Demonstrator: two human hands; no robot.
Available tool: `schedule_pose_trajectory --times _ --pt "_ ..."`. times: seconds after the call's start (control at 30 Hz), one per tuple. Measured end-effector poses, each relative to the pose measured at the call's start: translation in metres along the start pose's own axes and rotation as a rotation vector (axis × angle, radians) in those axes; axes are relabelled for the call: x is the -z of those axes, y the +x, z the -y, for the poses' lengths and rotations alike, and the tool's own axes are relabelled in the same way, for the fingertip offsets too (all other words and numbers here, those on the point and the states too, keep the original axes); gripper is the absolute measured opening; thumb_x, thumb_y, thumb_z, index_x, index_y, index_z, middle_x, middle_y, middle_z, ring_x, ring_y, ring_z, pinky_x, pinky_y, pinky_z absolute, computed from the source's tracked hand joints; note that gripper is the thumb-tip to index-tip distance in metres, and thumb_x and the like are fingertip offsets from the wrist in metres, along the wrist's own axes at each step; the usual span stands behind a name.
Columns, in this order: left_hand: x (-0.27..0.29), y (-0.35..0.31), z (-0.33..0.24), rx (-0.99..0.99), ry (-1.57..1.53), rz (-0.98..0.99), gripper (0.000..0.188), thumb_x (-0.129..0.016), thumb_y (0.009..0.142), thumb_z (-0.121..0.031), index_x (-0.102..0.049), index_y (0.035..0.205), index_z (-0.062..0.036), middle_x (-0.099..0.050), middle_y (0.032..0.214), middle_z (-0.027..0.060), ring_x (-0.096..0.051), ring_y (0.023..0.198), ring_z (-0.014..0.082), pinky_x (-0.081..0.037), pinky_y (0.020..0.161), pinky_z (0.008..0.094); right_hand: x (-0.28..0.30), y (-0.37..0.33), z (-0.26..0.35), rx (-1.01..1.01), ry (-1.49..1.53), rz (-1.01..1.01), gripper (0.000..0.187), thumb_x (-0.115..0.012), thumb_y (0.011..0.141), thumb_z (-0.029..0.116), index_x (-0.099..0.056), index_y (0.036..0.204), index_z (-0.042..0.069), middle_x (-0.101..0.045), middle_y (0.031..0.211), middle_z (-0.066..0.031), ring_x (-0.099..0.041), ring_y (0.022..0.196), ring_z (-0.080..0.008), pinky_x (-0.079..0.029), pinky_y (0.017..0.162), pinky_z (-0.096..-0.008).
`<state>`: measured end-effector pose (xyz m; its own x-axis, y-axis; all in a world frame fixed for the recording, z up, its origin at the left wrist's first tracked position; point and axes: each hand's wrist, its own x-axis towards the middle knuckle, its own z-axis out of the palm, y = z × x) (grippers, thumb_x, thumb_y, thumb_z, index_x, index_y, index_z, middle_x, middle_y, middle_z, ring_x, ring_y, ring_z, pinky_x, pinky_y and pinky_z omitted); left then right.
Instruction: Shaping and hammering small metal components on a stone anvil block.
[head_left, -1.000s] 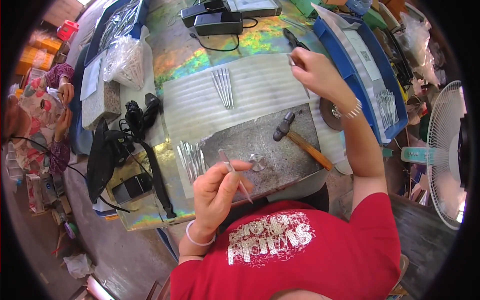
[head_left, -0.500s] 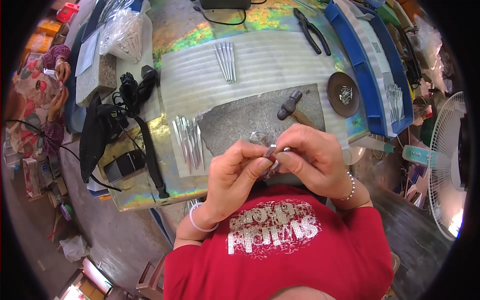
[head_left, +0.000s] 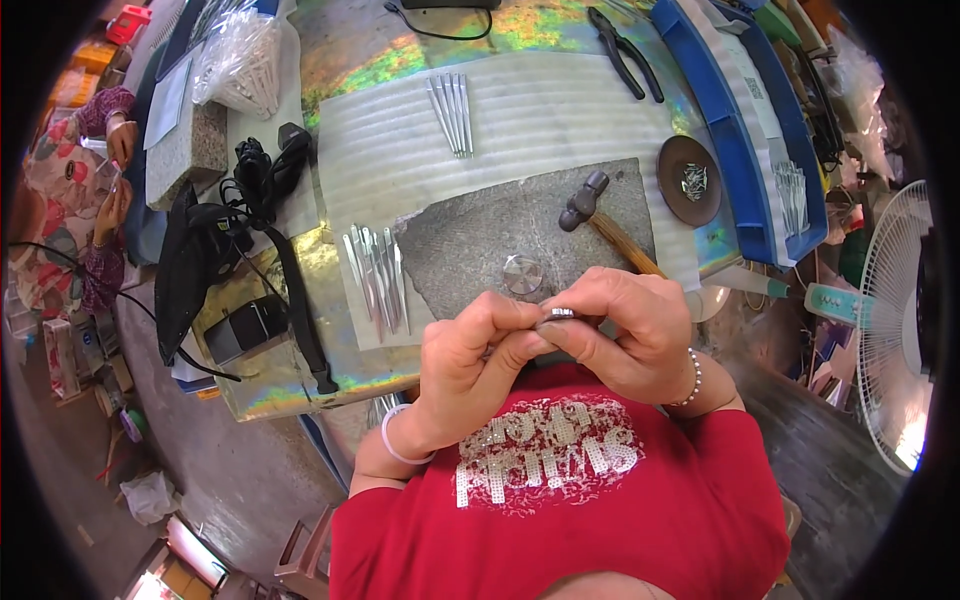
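Rightward of hands (head_left: 470, 368) (head_left: 630, 325) and worktable (head_left: 550, 25) stands a fan (head_left: 908, 325).

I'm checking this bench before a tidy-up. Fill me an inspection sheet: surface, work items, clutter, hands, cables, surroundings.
Surface: white sheet on the table, with a gray slab over part of it.
Work items: small metal piece in hand; hammer and round disc on the slab.
Clutter: slim metal tools left of the slab, pliers beyond it, black strap at left.
Hands: left hand and right hand meet, fingertips pinching the piece.
Cables: one looped at the far side, another trailing at left; far ends out of view.
Surroundings: co-worker left, fan right.
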<state>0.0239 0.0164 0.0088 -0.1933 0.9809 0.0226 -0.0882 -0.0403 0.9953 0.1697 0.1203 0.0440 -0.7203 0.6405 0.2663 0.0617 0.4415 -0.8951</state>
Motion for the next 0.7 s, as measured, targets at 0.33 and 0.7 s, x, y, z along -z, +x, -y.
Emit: schedule_pose_trajectory --times 0.33,0.7 --pt "-0.004 0.004 0.001 0.163 -0.194 0.101 0.008 -0.06 0.089 -0.004 -0.054 0.091 0.0014 -0.068 0.074 0.0081 -0.064 0.072 0.0078 -0.05 0.061 0.0212 0.003 -0.003 -0.001 -0.303 0.221 0.058 0.009 -0.065 0.084 0.004 -0.058 0.082 -0.002 -0.061 0.062 -0.0051 -0.059 0.054 -0.0065 -0.041 0.044 -0.0186" --pt "0.005 0.02 -0.012 0.459 -0.224 0.241 0.018 -0.062 0.089 -0.009 -0.049 0.095 0.0029 -0.059 0.066 0.0043 -0.056 0.057 0.005 -0.046 0.05 0.0197 0.0 0.0 -0.027 -0.749 0.759 -0.01 0.017 -0.063 0.088 0.014 -0.057 0.075 0.004 -0.055 0.057 -0.0005 -0.043 0.039 -0.0029 -0.03 0.035 -0.0168"
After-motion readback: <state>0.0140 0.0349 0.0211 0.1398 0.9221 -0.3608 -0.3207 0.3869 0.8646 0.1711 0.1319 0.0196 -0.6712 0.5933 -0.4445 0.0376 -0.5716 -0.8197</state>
